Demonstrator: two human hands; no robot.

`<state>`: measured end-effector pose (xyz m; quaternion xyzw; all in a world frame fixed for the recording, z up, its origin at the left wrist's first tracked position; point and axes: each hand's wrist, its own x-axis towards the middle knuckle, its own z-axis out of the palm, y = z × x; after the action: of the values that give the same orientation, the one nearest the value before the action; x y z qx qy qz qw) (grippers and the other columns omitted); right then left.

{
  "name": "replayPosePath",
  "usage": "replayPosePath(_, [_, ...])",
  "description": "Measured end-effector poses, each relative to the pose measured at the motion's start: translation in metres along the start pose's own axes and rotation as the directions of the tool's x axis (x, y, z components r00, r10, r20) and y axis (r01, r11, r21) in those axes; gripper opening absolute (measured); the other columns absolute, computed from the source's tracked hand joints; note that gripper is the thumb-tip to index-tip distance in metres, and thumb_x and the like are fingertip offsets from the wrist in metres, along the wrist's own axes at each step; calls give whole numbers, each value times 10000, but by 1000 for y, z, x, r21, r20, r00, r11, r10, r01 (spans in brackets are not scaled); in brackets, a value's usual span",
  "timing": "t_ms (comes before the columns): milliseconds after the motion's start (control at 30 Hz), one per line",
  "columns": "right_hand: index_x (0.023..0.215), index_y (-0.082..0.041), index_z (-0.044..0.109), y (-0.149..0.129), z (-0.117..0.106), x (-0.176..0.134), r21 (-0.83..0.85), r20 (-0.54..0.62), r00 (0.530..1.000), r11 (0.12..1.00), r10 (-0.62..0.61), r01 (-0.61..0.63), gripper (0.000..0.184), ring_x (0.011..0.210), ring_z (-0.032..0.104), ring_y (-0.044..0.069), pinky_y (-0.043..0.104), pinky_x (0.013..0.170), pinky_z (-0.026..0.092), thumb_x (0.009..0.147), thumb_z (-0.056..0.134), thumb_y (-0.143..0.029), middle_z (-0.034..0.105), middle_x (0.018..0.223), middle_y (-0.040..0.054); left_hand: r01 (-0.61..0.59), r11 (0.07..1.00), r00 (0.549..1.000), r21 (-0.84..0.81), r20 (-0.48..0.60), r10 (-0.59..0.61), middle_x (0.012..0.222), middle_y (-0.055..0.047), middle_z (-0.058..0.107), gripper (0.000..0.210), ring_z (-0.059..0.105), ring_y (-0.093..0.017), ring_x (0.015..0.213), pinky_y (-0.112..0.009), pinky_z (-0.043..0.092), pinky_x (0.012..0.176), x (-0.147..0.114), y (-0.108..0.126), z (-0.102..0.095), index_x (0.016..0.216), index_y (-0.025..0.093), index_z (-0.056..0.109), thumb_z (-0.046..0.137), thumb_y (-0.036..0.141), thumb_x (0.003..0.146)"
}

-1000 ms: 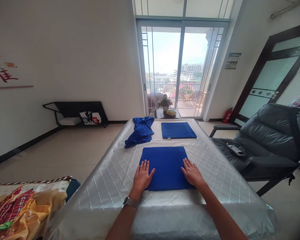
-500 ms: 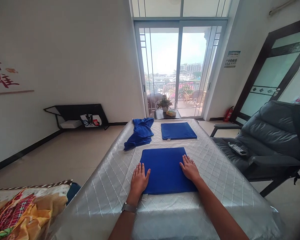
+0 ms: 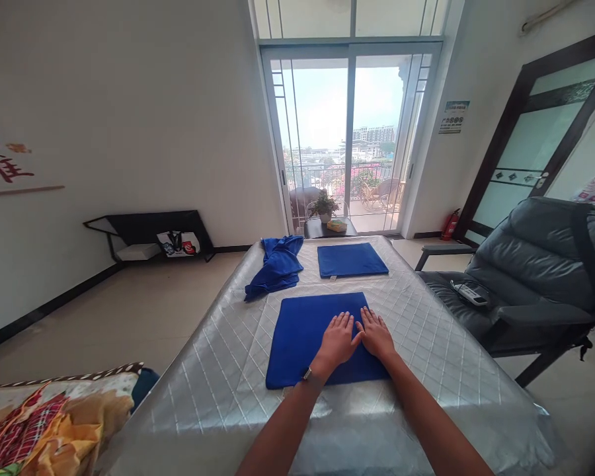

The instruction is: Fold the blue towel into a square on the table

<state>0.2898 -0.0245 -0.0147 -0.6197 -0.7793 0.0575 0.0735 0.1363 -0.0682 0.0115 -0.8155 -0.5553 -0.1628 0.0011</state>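
Observation:
A flat blue folded cloth (image 3: 297, 337) lies in front of me on the silver quilted table cover (image 3: 218, 370). My left hand (image 3: 338, 338) rests palm down on its right half, fingers stretched out, a watch on the wrist. Right beside it, my right hand (image 3: 375, 334) lies flat along the cloth's right edge, fingers extended. The two thumbs meet or nearly meet. Farther back lies a second flat blue folded cloth (image 3: 353, 260) with a small white tag at its near edge. To its left is a crumpled blue cloth (image 3: 277, 266).
A dark grey armchair (image 3: 530, 277) with a power strip (image 3: 470, 293) on its seat stands to the right. Patterned fabrics (image 3: 44, 423) are piled at the lower left. Beyond the table, a potted plant (image 3: 324, 206) sits on a chair before the glass sliding door (image 3: 350, 145).
My left hand has moved right across the near blue cloth, from its left edge to beside my right hand. My right hand has stayed at the right edge.

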Motion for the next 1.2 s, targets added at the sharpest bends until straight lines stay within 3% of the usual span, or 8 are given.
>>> replayPosePath(133, [1577,-154,276,3,0,-2,-22,0,1000,1000,-21,21,593,1533,154,190,386,1234,135,997,253,-279,201,1658,56,4,1000,1000,-15,-8,-4,1573,-105,416,618,329,-216,1482,-422,285,1219,29,19,21,1516,153,399,194,486,1037])
replayPosePath(267, [1577,-139,272,2,-1,-2,-24,-6,1000,1000,-14,14,602,1530,174,206,398,1234,147,1007,240,-332,216,1655,55,62,998,998,-21,-4,-62,1567,-112,421,646,334,-225,1479,-438,288,1216,27,9,31,1527,153,381,163,508,1033])
replayPosePath(500, [1585,-135,246,-2,-2,0,10,-7,1000,1000,18,-18,640,1529,177,205,405,1239,117,1016,208,-426,223,1652,53,241,969,970,50,11,-242,1593,-135,361,738,283,-247,1501,-455,242,1228,0,-57,20,1537,133,361,130,591,1007])
replayPosePath(667, [1584,-132,247,-2,-3,-1,20,3,1000,1000,23,-23,644,1529,176,199,398,1241,104,1016,206,-434,224,1652,44,407,906,912,113,-7,-409,1596,-192,327,811,280,-288,1500,-480,227,1222,-31,-122,0,1527,60,351,113,621,991])
replayPosePath(767, [1587,-134,236,-2,-4,-1,19,13,1000,1000,24,-24,648,1531,167,198,398,1241,100,1016,201,-439,215,1655,42,493,861,869,129,-24,-494,1602,-213,298,826,285,-311,1495,-499,238,1210,-45,-149,-4,1530,43,333,101,622,988])
replayPosePath(900, [1590,-130,222,-4,-6,-1,17,26,999,999,32,-32,653,1534,152,198,396,1241,90,1019,190,-446,203,1659,46,527,840,849,129,-28,-528,1608,-210,292,832,291,-294,1494,-455,241,1211,-51,-163,-2,1531,44,327,102,631,986])
replayPosePath(1200, [1593,-165,227,-2,-16,11,19,74,996,998,59,-60,670,1535,149,231,455,1235,90,1016,183,-503,179,1664,43,514,850,857,113,-41,-513,1579,-250,327,823,319,-315,1480,-464,264,1205,-49,-171,5,1505,-2,359,162,612,994])
